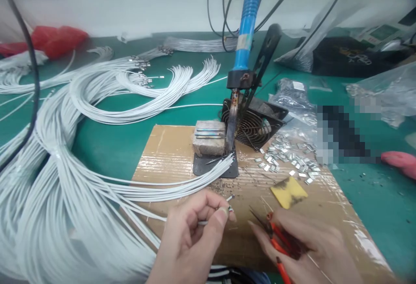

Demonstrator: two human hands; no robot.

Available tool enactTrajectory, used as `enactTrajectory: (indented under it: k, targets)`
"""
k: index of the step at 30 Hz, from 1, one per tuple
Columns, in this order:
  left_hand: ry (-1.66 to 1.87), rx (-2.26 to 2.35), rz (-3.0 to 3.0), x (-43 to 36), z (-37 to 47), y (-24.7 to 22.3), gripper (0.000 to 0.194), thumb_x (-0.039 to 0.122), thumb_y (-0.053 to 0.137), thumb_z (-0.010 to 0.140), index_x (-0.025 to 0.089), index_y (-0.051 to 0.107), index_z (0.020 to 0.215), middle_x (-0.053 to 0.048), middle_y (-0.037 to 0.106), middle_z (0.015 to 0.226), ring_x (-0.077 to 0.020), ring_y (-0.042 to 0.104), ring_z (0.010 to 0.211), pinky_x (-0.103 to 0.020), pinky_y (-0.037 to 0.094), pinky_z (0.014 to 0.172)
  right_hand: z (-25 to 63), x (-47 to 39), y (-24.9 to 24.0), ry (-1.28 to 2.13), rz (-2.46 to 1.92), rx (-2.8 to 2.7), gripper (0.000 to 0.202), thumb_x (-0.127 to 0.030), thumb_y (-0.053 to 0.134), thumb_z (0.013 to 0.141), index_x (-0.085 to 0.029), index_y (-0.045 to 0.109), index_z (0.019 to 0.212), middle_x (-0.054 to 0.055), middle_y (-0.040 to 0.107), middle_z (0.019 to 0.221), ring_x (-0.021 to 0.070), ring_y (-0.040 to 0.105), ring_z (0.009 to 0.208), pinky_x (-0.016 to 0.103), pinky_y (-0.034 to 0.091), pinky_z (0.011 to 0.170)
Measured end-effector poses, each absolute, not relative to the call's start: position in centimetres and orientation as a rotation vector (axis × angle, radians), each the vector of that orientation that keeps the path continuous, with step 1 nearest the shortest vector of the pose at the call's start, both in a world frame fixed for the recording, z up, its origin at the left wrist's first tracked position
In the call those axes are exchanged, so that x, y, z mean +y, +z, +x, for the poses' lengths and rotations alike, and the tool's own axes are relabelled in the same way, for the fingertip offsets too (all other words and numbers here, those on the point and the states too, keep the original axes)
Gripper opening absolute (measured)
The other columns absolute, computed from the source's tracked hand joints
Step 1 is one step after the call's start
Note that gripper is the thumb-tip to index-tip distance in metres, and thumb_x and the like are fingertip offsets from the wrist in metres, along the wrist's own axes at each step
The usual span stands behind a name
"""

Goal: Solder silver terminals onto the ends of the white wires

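My left hand (198,232) pinches the end of a white cable, with a small metal piece showing between thumb and fingertips. To its right, my right hand (312,245) is wrapped round orange-handled tweezers or pliers (281,245), whose thin dark tips point up and left; a thin wire or solder strand also runs by that hand. The two hands are apart over a cardboard sheet (162,145). White cables (182,188) extend from the left above my left hand. A blue-handled soldering iron (248,24) stands upright beside a block (209,143) carrying metallic strips.
A black fan (256,126) stands behind the iron. Small metal connectors (286,154) lie scattered near a yellow sponge (288,192). Large bundles of white cable (65,188) cover the left side. Plastic bags (386,89) and a pink-red object (399,162) lie at the right.
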State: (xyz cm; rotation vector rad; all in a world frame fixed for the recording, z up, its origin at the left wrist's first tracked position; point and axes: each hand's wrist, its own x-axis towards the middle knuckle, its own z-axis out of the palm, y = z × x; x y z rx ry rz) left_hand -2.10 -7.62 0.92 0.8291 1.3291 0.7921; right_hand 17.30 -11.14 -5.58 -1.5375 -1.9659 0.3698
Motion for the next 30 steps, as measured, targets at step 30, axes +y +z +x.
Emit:
enactTrajectory:
  k: [30]
  targets:
    - [0.731,1.305,0.775,-7.9,-2.8,0.9,0.026,0.041,0.077,0.078,0.019,0.065,0.068,0.003,0.051,0.061,-0.0119,0.035,0.059,-0.024,0.023,0.056,16.3,-9.8,-5.6,0.322,-1.28,-2.173,0.037,-0.014,0.058,0.086,-0.021,0.031,0.062,-0.008,0.036,0.055,0.0046,0.034,0.046,0.018,0.027,0.045]
